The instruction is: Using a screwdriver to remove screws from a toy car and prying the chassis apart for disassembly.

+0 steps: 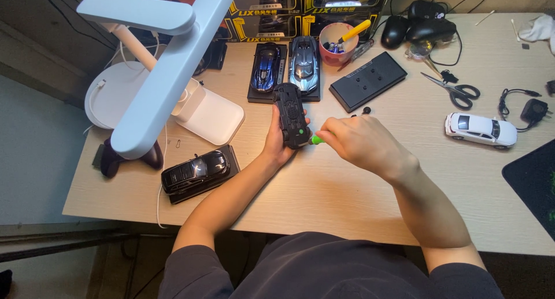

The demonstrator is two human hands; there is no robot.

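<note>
My left hand (276, 144) holds a black toy car (291, 114) upside down, its underside facing up, above the middle of the wooden desk (347, 195). My right hand (358, 144) grips a green-handled screwdriver (316, 139) whose tip meets the near end of the car's underside. A loose black display base (368, 80) lies just beyond my right hand, with small dark bits (366, 110) on the desk beside it.
A white desk lamp (167, 62) reaches over the left side. Blue (266, 66) and silver (304, 62) model cars stand on bases at the back, a black one (196, 169) at near left, a white one (480, 129) at right. Pink cup (338, 43), scissors (454, 89), computer mice (419, 26), boxes behind.
</note>
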